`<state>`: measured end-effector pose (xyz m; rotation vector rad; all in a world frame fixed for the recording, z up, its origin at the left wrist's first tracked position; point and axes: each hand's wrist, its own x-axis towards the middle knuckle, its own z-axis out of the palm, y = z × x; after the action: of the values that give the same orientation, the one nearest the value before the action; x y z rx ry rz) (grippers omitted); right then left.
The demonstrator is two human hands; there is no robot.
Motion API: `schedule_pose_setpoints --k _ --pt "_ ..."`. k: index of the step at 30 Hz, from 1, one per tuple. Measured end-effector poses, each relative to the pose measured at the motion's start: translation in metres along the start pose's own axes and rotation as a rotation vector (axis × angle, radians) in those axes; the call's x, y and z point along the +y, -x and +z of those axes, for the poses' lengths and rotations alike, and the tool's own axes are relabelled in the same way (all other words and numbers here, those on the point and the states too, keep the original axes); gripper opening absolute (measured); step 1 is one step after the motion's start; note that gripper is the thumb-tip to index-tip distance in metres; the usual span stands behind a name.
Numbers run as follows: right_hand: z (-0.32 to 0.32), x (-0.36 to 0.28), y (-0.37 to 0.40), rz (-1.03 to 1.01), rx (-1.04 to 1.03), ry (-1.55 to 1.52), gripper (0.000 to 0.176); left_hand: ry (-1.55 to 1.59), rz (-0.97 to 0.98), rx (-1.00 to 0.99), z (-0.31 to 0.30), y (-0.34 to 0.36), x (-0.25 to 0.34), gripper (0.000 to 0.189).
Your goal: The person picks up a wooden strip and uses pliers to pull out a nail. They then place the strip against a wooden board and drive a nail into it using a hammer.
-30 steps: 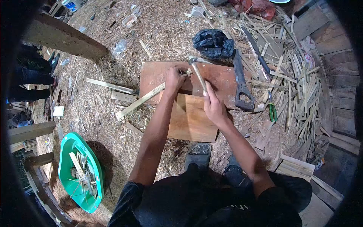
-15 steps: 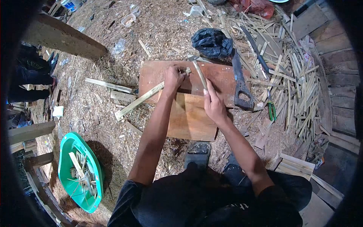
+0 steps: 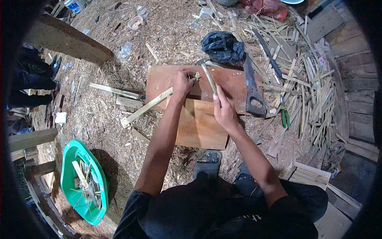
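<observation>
My right hand (image 3: 225,112) is closed around the handle of a hammer (image 3: 209,77), whose head points away from me over the reddish-brown board (image 3: 234,83). Just left of it, my left hand (image 3: 182,83) is closed at the upper end of a long wooden stick (image 3: 149,106), which slants down to the left off the board. A pale, rough end shows beyond the fingertips; whether a small piece is pinched there too is hidden. A lighter wooden panel (image 3: 203,127) lies nearer to me, in front of the reddish board.
A handsaw (image 3: 252,89) and a crumpled black plastic bag (image 3: 223,47) lie right of the hammer. Green-handled pliers (image 3: 285,117), a long dark blade (image 3: 268,53) and heaped wood strips (image 3: 318,95) are farther right. A green tub (image 3: 105,193) holds scraps at lower left.
The hammer has tipped very slightly to the left in my right hand. My left hand stays in place on the stick.
</observation>
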<state>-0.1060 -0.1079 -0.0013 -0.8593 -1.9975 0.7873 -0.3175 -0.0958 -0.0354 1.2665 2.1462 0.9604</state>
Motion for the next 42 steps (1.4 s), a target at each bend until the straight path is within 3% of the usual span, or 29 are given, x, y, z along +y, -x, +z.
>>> schedule_pose_setpoints --k 3,6,10,13,19,22,25,28,31,35,38,41,42 --pt "-0.009 -0.004 -0.003 0.356 -0.382 0.111 0.041 -0.053 0.103 0.054 -0.001 0.001 0.001 0.033" --pt "-0.005 -0.011 -0.004 0.081 -0.078 -0.032 0.041 -0.021 0.096 0.073 0.002 0.000 -0.003 0.025" --pt "-0.009 -0.010 -0.002 0.371 -0.336 0.057 0.041 -0.006 0.086 0.045 0.004 -0.003 -0.005 0.025" --pt "-0.005 -0.007 0.001 0.136 -0.103 0.028 0.040 -0.027 0.059 0.035 0.001 -0.003 -0.001 0.027" --pt "-0.013 -0.010 -0.007 0.329 -0.308 0.083 0.040 -0.026 0.074 0.019 0.000 -0.002 0.002 0.029" --pt "-0.003 -0.008 -0.008 0.020 0.020 0.007 0.040 -0.016 0.039 0.015 -0.002 0.003 0.000 0.027" --pt "-0.012 -0.007 -0.008 0.362 -0.332 0.096 0.040 0.005 0.051 0.017 0.002 -0.001 -0.001 0.026" --pt "-0.009 -0.007 -0.012 0.053 -0.049 0.081 0.041 -0.039 0.071 0.023 0.002 -0.001 -0.003 0.025" --pt "-0.022 -0.027 -0.016 0.441 -0.345 0.010 0.040 0.018 0.070 0.022 0.001 0.000 -0.002 0.026" --pt "-0.005 -0.001 -0.009 -0.011 -0.042 0.054 0.040 0.011 0.087 0.005 0.003 -0.006 -0.007 0.028" --pt "-0.011 -0.020 -0.008 0.276 -0.199 0.007 0.039 0.020 0.041 0.003 0.004 -0.002 -0.005 0.028" --pt "-0.014 -0.012 -0.009 0.285 -0.288 0.070 0.037 0.039 0.214 0.106 0.016 -0.008 -0.024 0.028" --pt "-0.010 -0.009 -0.011 0.198 -0.181 0.054 0.038 0.049 0.159 0.073 0.012 -0.009 -0.019 0.028"
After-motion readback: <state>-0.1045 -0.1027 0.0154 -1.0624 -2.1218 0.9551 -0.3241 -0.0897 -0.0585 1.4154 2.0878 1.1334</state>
